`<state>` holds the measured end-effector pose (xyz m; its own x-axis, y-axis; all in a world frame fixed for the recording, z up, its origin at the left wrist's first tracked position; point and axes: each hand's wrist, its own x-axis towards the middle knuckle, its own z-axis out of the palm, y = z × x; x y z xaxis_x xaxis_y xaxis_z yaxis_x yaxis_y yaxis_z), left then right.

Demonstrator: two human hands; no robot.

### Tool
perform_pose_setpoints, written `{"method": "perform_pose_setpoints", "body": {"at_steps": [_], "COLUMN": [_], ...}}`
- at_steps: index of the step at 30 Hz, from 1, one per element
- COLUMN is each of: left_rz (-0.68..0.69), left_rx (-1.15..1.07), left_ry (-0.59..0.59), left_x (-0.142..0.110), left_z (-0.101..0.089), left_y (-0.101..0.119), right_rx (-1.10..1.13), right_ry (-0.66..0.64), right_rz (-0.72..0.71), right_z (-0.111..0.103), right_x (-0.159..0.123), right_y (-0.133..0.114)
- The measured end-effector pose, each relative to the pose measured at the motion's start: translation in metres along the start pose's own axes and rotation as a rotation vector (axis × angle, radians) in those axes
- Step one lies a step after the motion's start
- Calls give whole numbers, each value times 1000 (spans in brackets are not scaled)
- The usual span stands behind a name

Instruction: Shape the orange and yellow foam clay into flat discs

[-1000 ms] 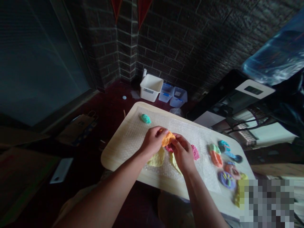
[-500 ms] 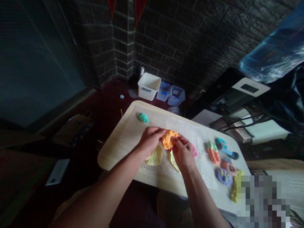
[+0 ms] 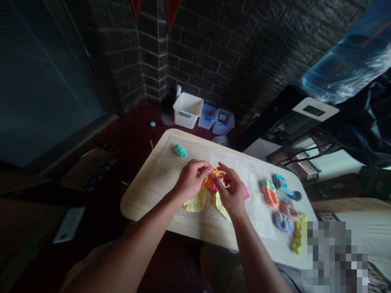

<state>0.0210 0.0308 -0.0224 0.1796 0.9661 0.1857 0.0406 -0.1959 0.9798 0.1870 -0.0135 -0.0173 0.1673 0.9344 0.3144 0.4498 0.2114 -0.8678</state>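
Observation:
Between my hands, above the middle of the table, is a soft orange piece that looks like modelling clay [image 3: 210,179]. My left hand [image 3: 193,178] pinches its left side. My right hand [image 3: 229,188] has thumb and fingers on its right side. Beneath them, two flattened pale yellow pieces [image 3: 195,202] lie on bubble wrap [image 3: 155,183]. Pink clay [image 3: 247,192] shows partly from behind my right hand, and some more pink shows just under the orange piece. Farther back on the wrap sits a teal-green lump [image 3: 180,150].
Several coloured clay shapes lie along the right of the table [image 3: 137,199], among them a purple disc [image 3: 282,222] and a yellow strip [image 3: 297,236]. A white bin [image 3: 187,112] and two blue-clear boxes [image 3: 224,122] stand on the floor by the brick wall.
The orange piece has been tilted, so it now shows thinner and less of its broad face. My right hand's fingers have lifted and spread a little. The whole view has shifted slightly.

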Motion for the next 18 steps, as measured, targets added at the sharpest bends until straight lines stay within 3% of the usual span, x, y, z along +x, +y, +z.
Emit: {"method": "perform_pose_setpoints", "body": {"at_steps": [3, 5, 8, 11, 18], "left_rz": [3, 2, 63, 113, 53], "left_rx": [47, 78, 140, 157, 43], "left_ry": [43, 82, 46, 12, 23], "left_x": [-3, -6, -9, -11, -15], "left_z": [0, 1, 4, 7, 15], "left_y": [2, 4, 7, 11, 26], "right_rx": [86, 180, 273, 409, 732], "right_ry": [-81, -53, -3, -66, -173], "right_rz": [69, 141, 200, 264, 377], "right_z": [0, 3, 6, 7, 8], "right_x": [0, 1, 1, 2, 2], "right_y": [-1, 0, -2, -7, -20]}}
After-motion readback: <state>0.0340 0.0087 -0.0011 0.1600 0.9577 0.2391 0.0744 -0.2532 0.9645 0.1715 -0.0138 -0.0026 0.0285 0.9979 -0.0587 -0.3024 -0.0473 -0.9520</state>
